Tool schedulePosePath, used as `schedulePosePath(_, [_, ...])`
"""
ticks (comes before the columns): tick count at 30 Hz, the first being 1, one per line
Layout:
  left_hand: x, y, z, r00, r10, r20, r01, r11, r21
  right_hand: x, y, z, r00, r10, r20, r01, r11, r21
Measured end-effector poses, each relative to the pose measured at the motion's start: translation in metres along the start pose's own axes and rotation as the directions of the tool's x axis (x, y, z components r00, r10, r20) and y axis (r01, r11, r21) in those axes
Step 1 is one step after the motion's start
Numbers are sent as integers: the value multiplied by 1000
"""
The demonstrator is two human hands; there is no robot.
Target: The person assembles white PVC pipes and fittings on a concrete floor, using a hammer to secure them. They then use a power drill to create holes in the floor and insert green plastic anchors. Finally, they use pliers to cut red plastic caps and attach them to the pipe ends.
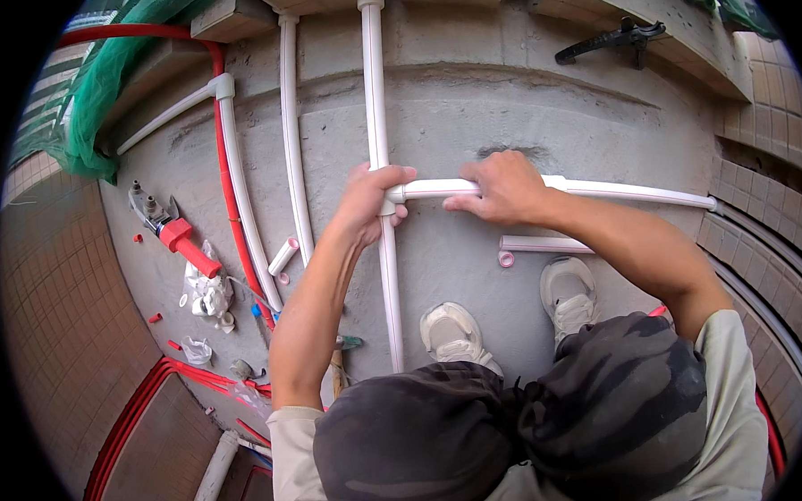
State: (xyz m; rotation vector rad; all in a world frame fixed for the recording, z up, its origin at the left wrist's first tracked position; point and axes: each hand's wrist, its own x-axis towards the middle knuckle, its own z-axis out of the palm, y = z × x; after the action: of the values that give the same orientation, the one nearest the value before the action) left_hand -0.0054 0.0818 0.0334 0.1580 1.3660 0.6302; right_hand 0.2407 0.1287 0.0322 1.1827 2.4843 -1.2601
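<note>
My left hand (pixel 363 201) is wrapped around a white tee fitting (pixel 396 194) on a long white plastic pipe (pixel 375 90) running away from me along the floor. From the tee, a short crosswise white pipe (pixel 436 188) extends to the right. My right hand (pixel 508 188) is closed over this crosswise pipe, thumb on the near side and fingers over the top. Just right of that hand, a white coupling (pixel 555 182) joins it to another white pipe (pixel 635 190) reaching the right wall. My right fingertips are partly hidden.
A pipe fusion welder (pixel 181 242) with a red handle lies at left, beside a plastic bag of white fittings (pixel 210 295). Other white pipes (pixel 292 139) and a red pipe (pixel 226 169) cross the floor. Offcuts (pixel 544 243) lie near my shoes. A black tool (pixel 611 42) rests far right.
</note>
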Motion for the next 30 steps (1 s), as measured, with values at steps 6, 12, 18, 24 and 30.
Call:
schedulePosePath(6, [-4,4,-2,1000,4,28,-3,1000,-25,2,-1,-1,998,-39,-47,40,999,25])
schedulePosePath(12, [-2,6,4,1000,2,6,-1,1000,-22,2,1,1,998,-19,-54,20,1000,19])
schedulePosePath(18, [5,0,0,999,26,-30,-25,1000,9,7,3,10,999,-22,-32,22,1000,11])
schedulePosePath(24, [2,-16,14,839,460,-292,-323,851,414,9,18,8,995,-32,-94,34,999,12])
schedulePosePath(30, [-8,-38,22,535,839,-99,-353,329,876,-20,28,5,909,-228,-348,213,974,-83])
